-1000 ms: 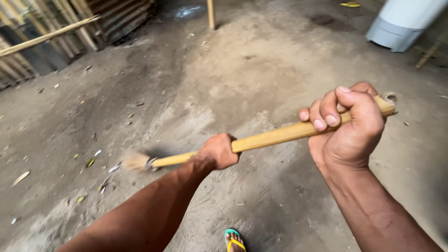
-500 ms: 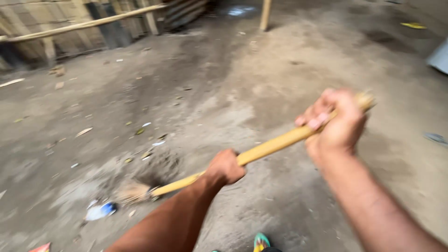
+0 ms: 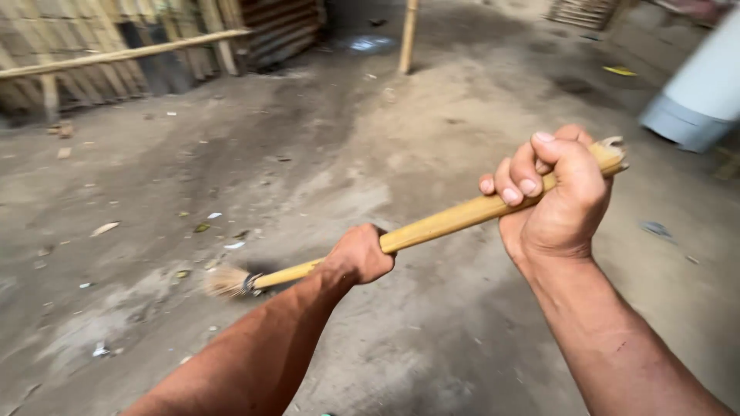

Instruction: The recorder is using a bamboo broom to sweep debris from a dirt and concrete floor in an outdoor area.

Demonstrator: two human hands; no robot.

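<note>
I hold a broom with a long yellow bamboo handle [image 3: 447, 222] slanting from upper right down to lower left. My right hand [image 3: 553, 202] is shut around the top end of the handle. My left hand [image 3: 358, 254] is shut around it lower down, near the middle. The pale bristle head [image 3: 225, 282] is blurred and sits low over the dusty concrete floor [image 3: 385, 139]. Small leaves and scraps [image 3: 206, 228] lie on the floor just beyond the bristles.
A bamboo rail [image 3: 123, 55] and a slatted fence run along the back left. An upright bamboo post [image 3: 408, 35] stands at the back centre. A large pale cylinder [image 3: 697, 96] stands at the right edge. Litter is scattered over the left floor.
The broom head has swung back up and to the right from its lower-left position. Both hands keep their grip, and the view has shifted so the pale cylinder shows again.
</note>
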